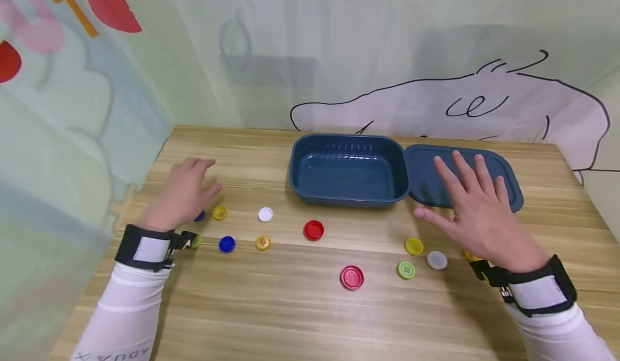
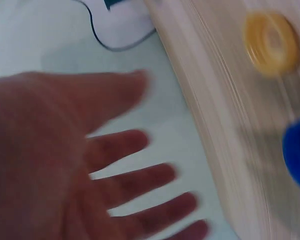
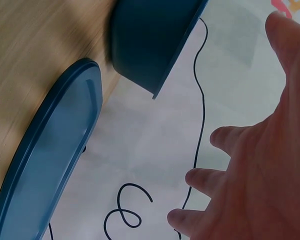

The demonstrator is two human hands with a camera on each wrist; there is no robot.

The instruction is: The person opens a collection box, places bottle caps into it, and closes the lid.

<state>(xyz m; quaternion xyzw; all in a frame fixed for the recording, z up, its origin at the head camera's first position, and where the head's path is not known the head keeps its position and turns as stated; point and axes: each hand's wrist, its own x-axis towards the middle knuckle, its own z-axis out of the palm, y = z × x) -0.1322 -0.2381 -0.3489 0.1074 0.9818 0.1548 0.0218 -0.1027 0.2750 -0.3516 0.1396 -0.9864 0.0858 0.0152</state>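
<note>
Overall, inspected from beside the wooden table (image 1: 271,318), the work appears barely begun, if begun at all. The dark blue box (image 1: 349,203) stands upright near the table's far edge; no cap lies inside it. Its matching lid (image 1: 423,175) is off, lying flat just to the right of the box.

Both hands are released. The right hand (image 1: 484,224) hovers with fingers spread, partly in front of the lid as I see it, grasping nothing. The left hand (image 1: 181,194) is raised over the left side, fingers relaxed, thumb apart, likewise without a hold.

At least twelve caps are loose on the table. Largest are one red cap (image 1: 314,230) before the box and another red cap (image 1: 352,277) nearer the front. To the right sit a yellow cap (image 1: 414,246), a greyish-white cap (image 1: 437,260) and a green cap (image 1: 406,270); more yellow shows under the right wrist. To the left are a white cap (image 1: 265,214), a blue cap (image 1: 227,244) and others, two partly hidden by the left hand and wrist.

Done, in my judgement: box uncovered, caps laid out. Outstanding: every visible cap, and the lid.
</note>
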